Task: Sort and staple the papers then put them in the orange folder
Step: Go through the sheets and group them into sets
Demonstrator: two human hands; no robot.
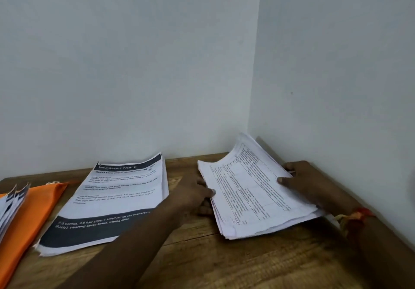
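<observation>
A thick stack of printed papers with tables (249,189) lies tilted at the right of the wooden table, its far edge lifted toward the wall corner. My left hand (197,195) grips its left edge, thumb on top and fingers beneath. My right hand (301,179) holds the right edge, thumb pressed on the top sheet. A second stack headed "DRESSING TABLE" (112,203) lies flat at the middle left. The orange folder (29,216) lies at the far left, partly under that stack. No stapler is in view.
More printed sheets (10,205) rest on the orange folder at the left edge of view. White walls meet in a corner right behind the right stack. Bare wooden table (224,259) stretches in front of my arms.
</observation>
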